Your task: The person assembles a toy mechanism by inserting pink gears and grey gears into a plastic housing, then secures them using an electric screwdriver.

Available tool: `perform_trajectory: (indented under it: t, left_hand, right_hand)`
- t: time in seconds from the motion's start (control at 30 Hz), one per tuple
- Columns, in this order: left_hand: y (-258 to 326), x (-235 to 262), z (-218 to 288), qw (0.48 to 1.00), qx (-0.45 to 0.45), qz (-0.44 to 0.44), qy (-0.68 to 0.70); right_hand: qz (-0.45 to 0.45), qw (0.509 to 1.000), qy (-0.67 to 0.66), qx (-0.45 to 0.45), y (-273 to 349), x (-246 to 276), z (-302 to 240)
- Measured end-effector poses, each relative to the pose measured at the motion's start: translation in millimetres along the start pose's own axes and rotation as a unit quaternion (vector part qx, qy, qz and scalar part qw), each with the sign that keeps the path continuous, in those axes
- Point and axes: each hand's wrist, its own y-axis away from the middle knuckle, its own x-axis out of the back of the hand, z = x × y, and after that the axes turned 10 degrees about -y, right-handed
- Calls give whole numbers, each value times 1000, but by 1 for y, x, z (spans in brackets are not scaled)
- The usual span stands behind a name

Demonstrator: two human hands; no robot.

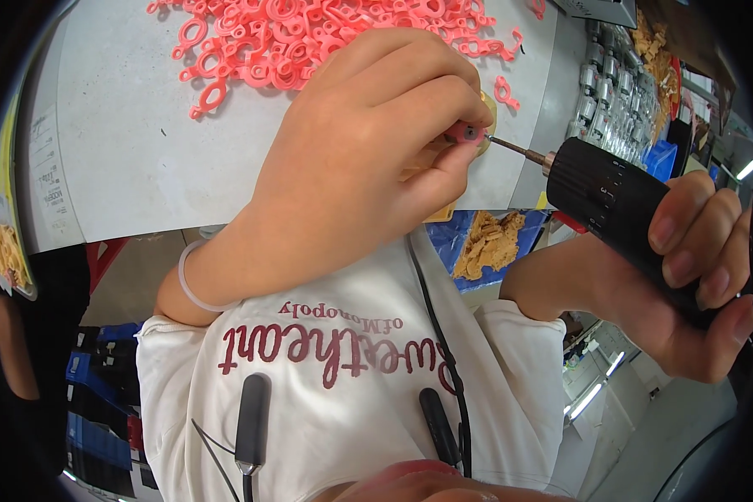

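Note:
My left hand (376, 134) is over the table, pinching a small pink plastic part (462, 132) between thumb and forefinger. A small dark spot shows on the end of that part. My right hand (707, 243) is wrapped around a black electric screwdriver (607, 188). Its thin bit points left and its tip is at the pink part, touching it or very close. Behind my left fingertips is a yellowish translucent piece (489, 117), mostly hidden. Beyond the left hand spreads a heap of pink ring-shaped plastic parts (263, 42).
A stray pink part (505, 94) lies right of the heap on the grey-white table (134, 142). Rows of silver cylindrical parts (602, 88) stand at the far right. A blue-lined container (527, 238) with tan pieces is below the table edge. A black cable (431, 309) hangs across my shirt.

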Motion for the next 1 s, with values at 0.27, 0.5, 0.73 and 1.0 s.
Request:
perform_trajectory:
  t: [0.27,0.5,0.73,1.0]
  left_hand:
    - [1,-7,0,1000,8,16,15]
    - [0,-9,-1,999,25,23,35]
    - [-2,-5,3,999,15,15,24]
    - [1,-1,3,999,36,-22,6]
  right_hand:
    - [-34,998,23,-38,-3,-2,5]
    - [-65,995,54,-58,-9,-9,4]
    - [-58,996,14,-61,-14,-24,14]
    - [63,995,-8,71,-59,37,-11]
